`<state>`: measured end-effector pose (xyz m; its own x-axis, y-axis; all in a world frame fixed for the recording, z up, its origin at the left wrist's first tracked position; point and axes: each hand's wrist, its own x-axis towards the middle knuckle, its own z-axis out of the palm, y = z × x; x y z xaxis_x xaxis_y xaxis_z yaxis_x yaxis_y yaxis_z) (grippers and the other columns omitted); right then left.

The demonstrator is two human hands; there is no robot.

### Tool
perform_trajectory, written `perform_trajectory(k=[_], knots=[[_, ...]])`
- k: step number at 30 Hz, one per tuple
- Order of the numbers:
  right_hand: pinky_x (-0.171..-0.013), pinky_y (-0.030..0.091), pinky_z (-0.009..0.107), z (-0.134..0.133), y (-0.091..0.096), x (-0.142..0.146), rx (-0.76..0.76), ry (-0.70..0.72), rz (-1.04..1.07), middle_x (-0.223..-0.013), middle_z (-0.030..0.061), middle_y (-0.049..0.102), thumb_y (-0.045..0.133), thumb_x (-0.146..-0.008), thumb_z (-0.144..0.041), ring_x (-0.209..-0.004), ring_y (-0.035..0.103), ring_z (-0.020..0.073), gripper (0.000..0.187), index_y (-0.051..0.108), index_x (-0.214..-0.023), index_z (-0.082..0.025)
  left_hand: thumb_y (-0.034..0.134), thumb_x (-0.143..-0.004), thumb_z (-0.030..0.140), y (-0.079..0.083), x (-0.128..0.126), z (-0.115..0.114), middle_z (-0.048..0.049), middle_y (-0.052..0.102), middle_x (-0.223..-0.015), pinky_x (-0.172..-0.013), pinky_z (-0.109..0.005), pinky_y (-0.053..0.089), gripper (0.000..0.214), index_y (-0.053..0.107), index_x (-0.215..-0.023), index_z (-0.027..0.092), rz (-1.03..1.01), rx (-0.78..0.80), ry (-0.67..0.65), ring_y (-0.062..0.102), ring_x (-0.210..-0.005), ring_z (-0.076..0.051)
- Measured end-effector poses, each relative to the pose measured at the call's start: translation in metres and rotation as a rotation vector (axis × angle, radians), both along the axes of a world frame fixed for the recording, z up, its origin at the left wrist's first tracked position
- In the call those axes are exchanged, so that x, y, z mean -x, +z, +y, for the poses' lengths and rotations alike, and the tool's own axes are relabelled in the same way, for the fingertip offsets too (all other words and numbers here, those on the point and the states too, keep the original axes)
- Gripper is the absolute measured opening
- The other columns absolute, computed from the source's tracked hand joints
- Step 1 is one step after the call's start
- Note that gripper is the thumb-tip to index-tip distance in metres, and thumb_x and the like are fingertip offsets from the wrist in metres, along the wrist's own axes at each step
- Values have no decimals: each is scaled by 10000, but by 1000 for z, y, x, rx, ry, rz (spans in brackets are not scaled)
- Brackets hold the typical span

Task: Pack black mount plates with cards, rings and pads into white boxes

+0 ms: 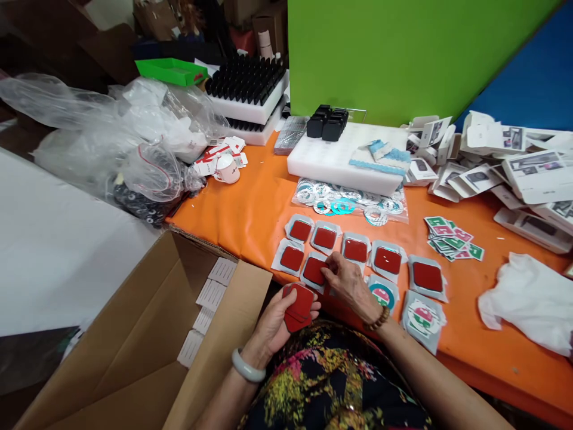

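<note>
A white foam block [308, 156] is supported on the orange tabletop [250, 206]. In front of the foam block, a stack of red plates [299, 307] is held in the left hand [271, 322]; the grip is closed on the stack, with the thumb laid over the top plate. The right hand [351, 283] is also located in front of the foam block. Its fingertips are set at the right edge of a red panel [313, 272] seated on a pale packet; whether this panel is pinched by the grip or merely touched cannot be told.

Pale packets are arranged in two rows in front of the foam block. Red panels are carried on all five in the far row. Round labels are carried on two in the near row, one being the green-and-pink label [422, 316].

A clear bag of rings [342, 206] is placed at the front edge of the foam block. Loose green-and-pink cards [452, 239] are piled to its right and forward. A cardboard box [138, 310] is positioned forward and left of the foam block.
</note>
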<state>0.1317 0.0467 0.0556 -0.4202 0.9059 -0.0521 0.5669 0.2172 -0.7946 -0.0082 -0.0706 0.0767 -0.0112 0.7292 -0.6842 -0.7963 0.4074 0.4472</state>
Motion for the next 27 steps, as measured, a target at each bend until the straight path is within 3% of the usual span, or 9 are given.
perform_trajectory(k=[4,7,13,15,21,24,27], knots=[[-533,354,278,-1,8,-4,-58,36,-21,-643,10,550,466,-827,-240,-568,500,157,86,451,-747,-213,727,-756,271,1,-6,5,-140,724,-925,-740,-370,576,359,547,-1029,121,36,-24,-25,712,-823,-270],[-562,391,280,-3,15,-9,6,41,56,-666,10,584,488,-851,-295,-581,525,154,115,493,-776,-208,750,-731,278,-1,-12,11,-131,725,-910,-692,-340,586,375,569,-1014,111,54,-33,-30,715,-768,-248],[-519,445,260,-15,20,-22,599,136,395,-670,-13,608,634,-767,-399,-559,573,136,211,550,-787,-206,781,-690,301,-1,-24,24,-123,726,-841,-574,-285,582,421,587,-999,91,90,-61,-53,705,-666,-221],[-494,426,245,-13,18,-28,703,97,496,-629,-31,577,671,-727,-403,-510,534,111,246,533,-741,-199,764,-710,322,2,-27,27,-132,725,-854,-573,-279,581,429,583,-1021,88,92,-65,-99,707,-674,-222],[-417,277,215,15,16,-61,630,-102,463,-553,-62,495,748,-624,-438,-437,369,61,337,549,-736,-191,701,-781,300,6,-28,28,-145,723,-823,-661,-321,585,341,541,-1018,114,58,-16,-168,719,-739,-251],[-426,244,218,22,14,-73,600,-63,415,-550,-64,476,731,-648,-445,-446,338,60,322,559,-731,-185,677,-802,295,6,-24,27,-144,721,-830,-686,-342,580,332,534,-1044,118,39,0,-167,718,-785,-268],[-460,297,230,21,5,-74,533,-17,370,-580,-45,509,692,-692,-412,-486,400,84,262,567,-736,-186,657,-814,255,7,-20,28,-144,718,-903,-776,-406,566,326,530,-1085,125,-20,-13,-176,706,-873,-282]])
